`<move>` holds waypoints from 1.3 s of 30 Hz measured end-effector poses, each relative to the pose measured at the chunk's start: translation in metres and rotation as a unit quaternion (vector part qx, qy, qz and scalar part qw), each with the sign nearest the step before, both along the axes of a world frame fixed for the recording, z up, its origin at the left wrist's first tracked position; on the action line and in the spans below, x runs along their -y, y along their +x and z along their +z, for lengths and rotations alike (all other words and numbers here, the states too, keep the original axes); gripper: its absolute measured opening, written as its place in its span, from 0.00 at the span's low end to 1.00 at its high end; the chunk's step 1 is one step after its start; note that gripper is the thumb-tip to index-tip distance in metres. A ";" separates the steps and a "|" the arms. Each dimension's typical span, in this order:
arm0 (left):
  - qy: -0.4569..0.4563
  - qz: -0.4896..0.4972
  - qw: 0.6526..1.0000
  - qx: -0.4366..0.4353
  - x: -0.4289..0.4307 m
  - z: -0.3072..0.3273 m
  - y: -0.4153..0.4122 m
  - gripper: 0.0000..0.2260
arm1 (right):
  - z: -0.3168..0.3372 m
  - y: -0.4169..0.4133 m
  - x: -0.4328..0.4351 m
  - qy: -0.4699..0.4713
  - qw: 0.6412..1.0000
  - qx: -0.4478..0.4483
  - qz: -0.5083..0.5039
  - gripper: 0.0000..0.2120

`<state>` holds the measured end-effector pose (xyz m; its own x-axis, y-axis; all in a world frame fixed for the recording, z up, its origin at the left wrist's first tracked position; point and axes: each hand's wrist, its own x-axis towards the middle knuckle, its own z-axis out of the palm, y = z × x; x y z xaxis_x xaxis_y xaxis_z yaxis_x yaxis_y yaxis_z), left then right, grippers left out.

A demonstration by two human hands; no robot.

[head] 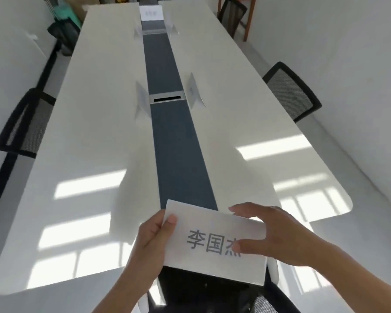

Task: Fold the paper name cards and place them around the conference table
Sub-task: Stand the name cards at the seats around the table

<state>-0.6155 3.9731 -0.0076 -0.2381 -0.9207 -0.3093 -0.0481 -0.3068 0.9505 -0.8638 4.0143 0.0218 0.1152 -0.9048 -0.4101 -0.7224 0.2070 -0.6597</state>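
Note:
A folded white name card (pixel 212 227) with dark printed characters hovers over the near end of the long white conference table (pixel 95 154). My left hand (pixel 151 240) grips its left edge, thumb on the front face. My right hand (pixel 271 233) pinches its right side, thumb over the last character and fingers on the top fold. Folded name cards stand farther along the table: one left of the dark centre strip (pixel 141 102), one right of it (pixel 193 91), two more (pixel 173 26) near the far end, and one facing me at the far end (pixel 151 12).
A dark blue strip (pixel 178 143) with a metal cable slot (pixel 167 99) runs down the table's middle. Black mesh chairs stand at the left (pixel 25 123), right (pixel 294 91), far right (pixel 231 14), and directly below my hands (pixel 212 290). White walls flank both sides.

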 end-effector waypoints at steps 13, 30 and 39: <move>-0.059 0.119 0.952 0.277 0.152 -0.142 0.006 0.16 | -0.092 -0.023 0.200 -0.003 0.992 -0.103 0.069 0.16; -0.070 -0.039 0.771 0.632 0.147 -0.269 0.033 0.30 | -0.177 0.018 0.418 -0.139 0.946 -0.273 0.108 0.23; -0.054 -0.045 0.774 0.630 0.149 -0.269 0.035 0.30 | -0.204 0.035 0.450 -0.149 0.940 -0.278 0.131 0.22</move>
